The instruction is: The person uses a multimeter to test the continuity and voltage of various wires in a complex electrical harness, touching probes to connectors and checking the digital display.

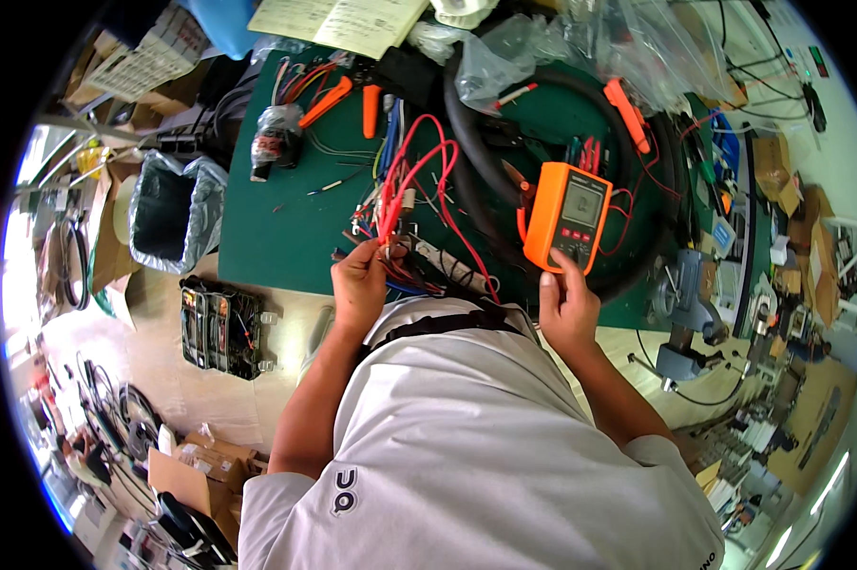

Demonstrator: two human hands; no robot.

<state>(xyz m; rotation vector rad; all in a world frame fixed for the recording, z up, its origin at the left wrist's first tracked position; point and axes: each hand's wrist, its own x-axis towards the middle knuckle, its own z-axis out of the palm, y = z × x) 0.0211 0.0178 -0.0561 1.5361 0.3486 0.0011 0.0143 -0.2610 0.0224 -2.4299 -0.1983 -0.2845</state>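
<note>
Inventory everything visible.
table: one, green, centre
wires: many, multicoloured, tabletop
meter: one, orange, right of wires
device: one, orange, beyond meter
cable: count unclear, black, around meter
tool handles: two, orange, table's far left
notebook: one, cream, far table edge
bags: several, clear, table's far right
lined bin: one, grey, table's left
case: one, black, left floor
vise: one, bluish, right corner
boxes: several, brown, both sides
left hand: one, on wires
right hand: one, at meter

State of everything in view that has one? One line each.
Left hand: pinched on red wires
Red wires: looped, gathered at the left hand
Right hand: index finger extended to the meter's lower front
Orange digital meter: display showing characters
Notebook: open
Waste bin: open-topped, lined
Thick black cable: looped
</note>
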